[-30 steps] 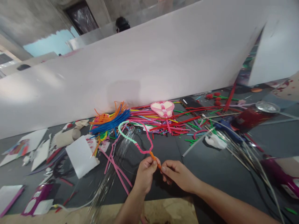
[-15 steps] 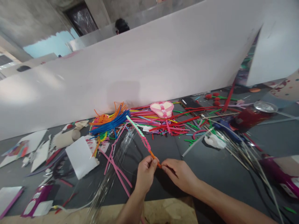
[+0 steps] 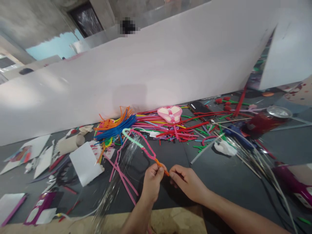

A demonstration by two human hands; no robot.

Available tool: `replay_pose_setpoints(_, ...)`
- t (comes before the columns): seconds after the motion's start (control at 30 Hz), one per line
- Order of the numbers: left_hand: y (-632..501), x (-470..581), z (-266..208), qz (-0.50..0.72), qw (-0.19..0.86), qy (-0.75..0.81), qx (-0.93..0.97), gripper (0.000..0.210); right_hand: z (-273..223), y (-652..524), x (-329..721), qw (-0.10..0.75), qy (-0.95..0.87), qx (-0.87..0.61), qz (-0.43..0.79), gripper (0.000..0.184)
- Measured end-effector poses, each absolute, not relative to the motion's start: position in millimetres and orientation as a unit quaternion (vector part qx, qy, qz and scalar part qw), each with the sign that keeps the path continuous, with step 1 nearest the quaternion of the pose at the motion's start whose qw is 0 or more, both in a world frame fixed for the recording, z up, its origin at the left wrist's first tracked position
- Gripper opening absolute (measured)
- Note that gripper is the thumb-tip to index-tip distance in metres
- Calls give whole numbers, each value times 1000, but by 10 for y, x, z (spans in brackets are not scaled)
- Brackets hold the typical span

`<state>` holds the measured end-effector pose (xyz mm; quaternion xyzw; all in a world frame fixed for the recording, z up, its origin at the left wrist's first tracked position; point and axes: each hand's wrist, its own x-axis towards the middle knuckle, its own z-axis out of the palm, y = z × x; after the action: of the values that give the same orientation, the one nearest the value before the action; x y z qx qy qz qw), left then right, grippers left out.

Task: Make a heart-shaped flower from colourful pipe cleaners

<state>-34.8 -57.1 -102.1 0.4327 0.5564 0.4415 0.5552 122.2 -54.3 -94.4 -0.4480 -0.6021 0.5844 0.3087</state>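
Observation:
A long loop of twisted pipe cleaner point(image 3: 150, 150), pink and mint green, rises away from my hands and narrows to an orange wrapped stem. My left hand point(image 3: 153, 180) pinches this orange stem between thumb and forefinger. At the stem's lower end, the fingertips of my right hand point(image 3: 184, 178) are closed on the orange tip. Behind the loop lie a bundle of blue pipe cleaners point(image 3: 117, 127) and a bunch of orange ones point(image 3: 112, 122). A pink and cream pipe-cleaner butterfly shape point(image 3: 170, 114) rests on the pile at the back.
On the right stand a red can point(image 3: 265, 123), a blue glue gun point(image 3: 240, 136) and a purple box point(image 3: 296, 182). A phone point(image 3: 201, 108) lies by the white partition point(image 3: 170, 71). To the left are a cardboard tube point(image 3: 71, 144), white card point(image 3: 85, 164) and thin wires point(image 3: 114, 185).
The loop has turned about its stem, so its narrow edge-on outline now shows as a wide opening. Both hands stay nearly in place, still holding the orange stem.

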Motion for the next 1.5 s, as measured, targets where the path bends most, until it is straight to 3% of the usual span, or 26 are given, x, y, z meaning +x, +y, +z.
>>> replay_pose_setpoints(0.13,-571,-350,-1013,466,560,532,433,20,-959,-528,1189,303,-428,-398,753,39)
replay_pose_setpoints(0.27,-557,-325,-942,484,610,468,419,17,-1000,-527,1171,279,-348,-339,828,44)
replay_pose_setpoints(0.37,-552,-300,-918,490,625,460,398,19,-1005,-540,1162,306,-394,-357,790,41)
replay_pose_setpoints(0.47,-547,-284,-934,493,579,515,394,20,-994,-556,1172,345,-505,-418,672,33)
replay_pose_setpoints(0.67,-532,-288,-904,461,521,587,415,18,-1002,-572,1213,332,-657,-464,492,22)
replay_pose_setpoints(0.77,-524,-300,-863,439,501,600,442,22,-1011,-571,1199,324,-629,-454,541,22)
replay_pose_setpoints(0.9,-521,-323,-880,444,508,584,452,21,-1005,-559,1162,325,-501,-406,692,31)
replay_pose_setpoints(1.23,-542,-329,-935,437,644,507,371,27,-990,-552,1155,288,-358,-317,830,46)
replay_pose_setpoints(1.37,-541,-320,-945,446,641,505,367,28,-979,-566,1150,308,-413,-340,787,43)
replay_pose_setpoints(1.5,-535,-295,-955,462,592,528,396,23,-977,-569,1175,341,-571,-427,612,27)
